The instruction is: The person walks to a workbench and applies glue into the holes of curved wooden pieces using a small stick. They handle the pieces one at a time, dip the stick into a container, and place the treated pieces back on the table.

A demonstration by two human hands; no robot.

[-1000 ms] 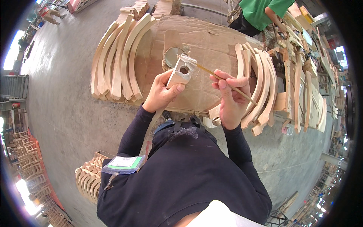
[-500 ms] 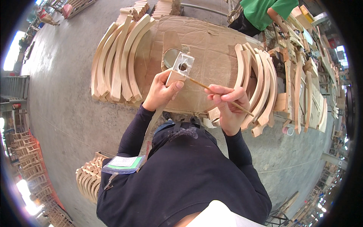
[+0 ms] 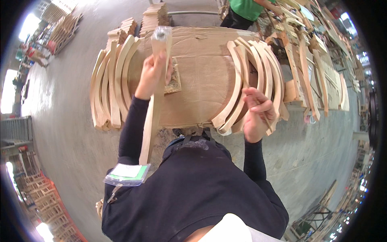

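My left hand (image 3: 150,76) is wrapped round a long curved wooden furniture piece (image 3: 150,129), held up over the left part of the cardboard. Its upper end has a whitish, shiny face, blurred by motion; the lower end reaches back past my left forearm. My right hand (image 3: 260,115) pinches a thin wooden stick (image 3: 246,80), pointing up and away, apart from the piece. Under the raised piece lies a small board (image 3: 174,80) with a rough, crusted surface, partly hidden by my left hand and the wood.
Cardboard (image 3: 197,68) covers the table. Curved wooden pieces lie in a left group (image 3: 117,88) and a right group (image 3: 262,68). Zigzag-edged wood stacks (image 3: 154,18) stand beyond. A person in green (image 3: 245,10) works at the far right beside a bench heaped with wooden parts (image 3: 318,76).
My left hand has moved left and away from me, raising the piece's end. My right hand has drawn the stick back to the right, off that end. The view has shifted.
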